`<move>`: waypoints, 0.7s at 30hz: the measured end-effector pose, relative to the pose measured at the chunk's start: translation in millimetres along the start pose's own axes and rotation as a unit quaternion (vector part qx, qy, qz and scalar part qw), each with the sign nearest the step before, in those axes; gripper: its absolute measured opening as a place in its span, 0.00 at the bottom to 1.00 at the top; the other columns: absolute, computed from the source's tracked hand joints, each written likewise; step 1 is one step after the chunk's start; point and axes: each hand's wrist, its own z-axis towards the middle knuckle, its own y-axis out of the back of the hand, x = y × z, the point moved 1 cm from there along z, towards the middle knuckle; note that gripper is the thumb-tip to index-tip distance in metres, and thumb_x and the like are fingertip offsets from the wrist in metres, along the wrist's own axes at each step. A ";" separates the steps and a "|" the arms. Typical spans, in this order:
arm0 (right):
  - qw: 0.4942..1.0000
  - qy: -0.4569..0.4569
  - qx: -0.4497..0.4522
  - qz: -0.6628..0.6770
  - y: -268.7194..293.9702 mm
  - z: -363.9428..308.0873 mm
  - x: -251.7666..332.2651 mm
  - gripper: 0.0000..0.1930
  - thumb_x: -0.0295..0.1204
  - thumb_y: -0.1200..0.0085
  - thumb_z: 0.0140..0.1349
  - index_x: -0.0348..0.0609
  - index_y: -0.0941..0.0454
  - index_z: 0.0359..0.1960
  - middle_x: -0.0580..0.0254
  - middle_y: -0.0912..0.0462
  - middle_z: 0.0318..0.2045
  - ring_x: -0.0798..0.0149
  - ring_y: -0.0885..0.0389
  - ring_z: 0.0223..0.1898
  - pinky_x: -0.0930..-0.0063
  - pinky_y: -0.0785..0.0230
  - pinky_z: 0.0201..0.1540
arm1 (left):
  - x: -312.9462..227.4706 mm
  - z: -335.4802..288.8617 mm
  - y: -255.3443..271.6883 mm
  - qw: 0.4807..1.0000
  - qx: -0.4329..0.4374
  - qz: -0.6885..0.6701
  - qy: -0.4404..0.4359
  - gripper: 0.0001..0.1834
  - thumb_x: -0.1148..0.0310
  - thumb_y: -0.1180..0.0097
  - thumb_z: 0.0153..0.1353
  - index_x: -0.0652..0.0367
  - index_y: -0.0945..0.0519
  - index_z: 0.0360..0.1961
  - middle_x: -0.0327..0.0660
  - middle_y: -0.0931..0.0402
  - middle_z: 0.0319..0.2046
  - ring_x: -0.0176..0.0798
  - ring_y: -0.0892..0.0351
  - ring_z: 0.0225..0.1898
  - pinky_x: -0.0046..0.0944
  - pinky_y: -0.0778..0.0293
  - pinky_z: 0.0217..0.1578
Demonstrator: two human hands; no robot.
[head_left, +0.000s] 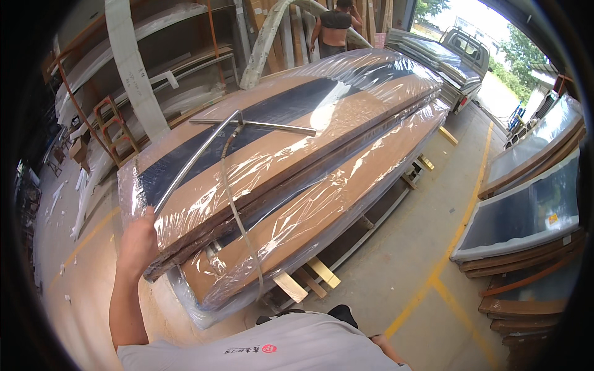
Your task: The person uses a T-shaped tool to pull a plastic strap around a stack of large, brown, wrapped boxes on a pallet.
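Note:
My left hand (141, 238) is closed around the lower end of a long T-shaped metal wand (193, 162). The wand's crossbar lies over the top of a long stack of flat panels (260, 157) faced with brown cardboard and dark strips, wrapped in shiny clear film. From near the crossbar a thin hose (230, 196) runs down across the stack's near side. Beside the right edge of my shirt, a small part of my right hand (385, 346) shows low; its fingers cannot be made out. Loose film (192, 303) hangs at the stack's near left corner.
Wooden blocks (322, 272) stick out beneath the stack. Framed glass panels (520, 207) lean and lie in piles at right, past yellow floor lines (455, 244). A loaded truck (463, 52) stands at the far doorway. Another person (334, 29), an orange stepladder (114, 130) and shelving stand behind.

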 end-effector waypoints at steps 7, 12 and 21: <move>0.983 0.015 0.064 -0.171 50.6 63.7 47.5 0.09 0.23 0.47 0.65 0.29 0.25 0.43 0.51 0.22 0.23 0.58 0.23 0.18 0.64 0.32 0.16 | -0.8 1.4 -39.0 0.997 0.001 -0.034 0.065 0.22 0.79 0.58 0.64 0.73 0.30 0.60 0.65 0.23 0.34 0.66 0.21 0.39 0.59 0.27 0.40; 0.971 0.221 0.018 -0.085 6.9 87.8 232.2 0.19 0.30 0.50 0.69 0.33 0.27 0.58 0.59 0.21 0.23 0.67 0.24 0.19 0.73 0.32 0.21 | -49.6 117.8 -86.7 0.992 -0.026 -0.119 0.022 0.16 0.77 0.61 0.67 0.75 0.28 0.51 0.69 0.22 0.39 0.69 0.22 0.44 0.59 0.27 0.45; 0.974 0.207 0.085 -0.045 48.4 14.7 206.1 0.16 0.30 0.46 0.68 0.36 0.22 0.54 0.62 0.19 0.26 0.70 0.22 0.22 0.76 0.30 0.24 | -130.7 10.9 -37.4 0.991 0.012 -0.135 -0.004 0.17 0.81 0.57 0.60 0.74 0.27 0.50 0.69 0.23 0.34 0.69 0.22 0.40 0.57 0.28 0.41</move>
